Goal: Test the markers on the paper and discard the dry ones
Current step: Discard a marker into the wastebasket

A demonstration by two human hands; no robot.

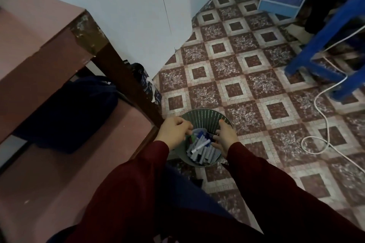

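Your red sleeves (128, 193) nearest, both reaching to green bin (205, 116) on floor (246, 89). Markers (201, 148) piled inside bin. Left hand (175, 132) curled over left rim, right hand (225, 138) with fingers inside right rim; whether either holds something, cannot tell. Table leg (126, 77) just beside bin's left edge; open floor to right, white cable (324, 124) farther.

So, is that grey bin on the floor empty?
No, the bin holds a heap of markers, mostly pale-bodied, some with blue caps.

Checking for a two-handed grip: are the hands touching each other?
Apart. The head view shows markers in the basket between the left hand and the right hand.
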